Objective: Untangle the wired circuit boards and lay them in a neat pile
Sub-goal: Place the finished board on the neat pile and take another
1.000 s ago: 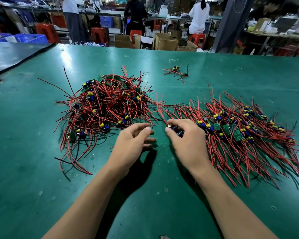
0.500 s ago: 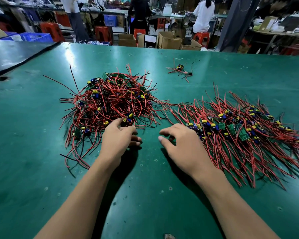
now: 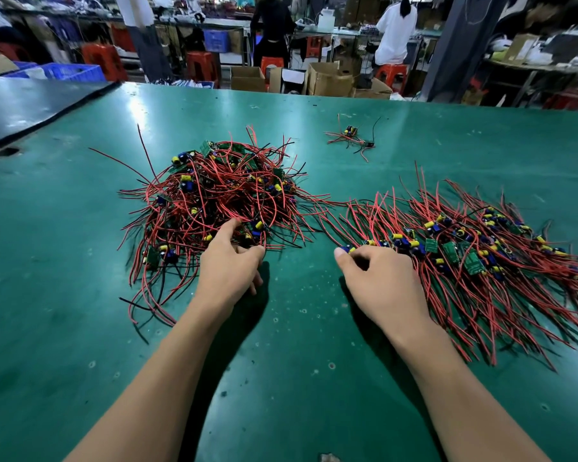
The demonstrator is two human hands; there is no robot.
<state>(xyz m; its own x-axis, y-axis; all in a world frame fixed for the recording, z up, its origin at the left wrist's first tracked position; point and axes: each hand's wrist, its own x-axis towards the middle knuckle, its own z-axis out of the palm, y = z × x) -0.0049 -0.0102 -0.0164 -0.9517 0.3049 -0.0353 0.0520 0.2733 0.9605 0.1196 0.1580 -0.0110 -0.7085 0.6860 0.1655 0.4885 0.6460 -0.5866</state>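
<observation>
Wired circuit boards (image 3: 451, 250) lie on the green surface (image 3: 297, 361) about half sorted, I'd say: a tangled heap (image 3: 211, 198) left, a combed pile (image 3: 501, 278) right, where the right hand's (image 3: 377, 281) fingers (image 3: 364, 260) pinch the end board (image 3: 349, 250), while the left hand's (image 3: 229, 271) fingers (image 3: 229, 228) reach half-spread into the heap, grip unclear.

Glossy, pitted green table (image 3: 314, 378) mat; smooth red plastic-sheathed wires (image 3: 501, 311); brown cardboard boxes (image 3: 327, 80) behind.
</observation>
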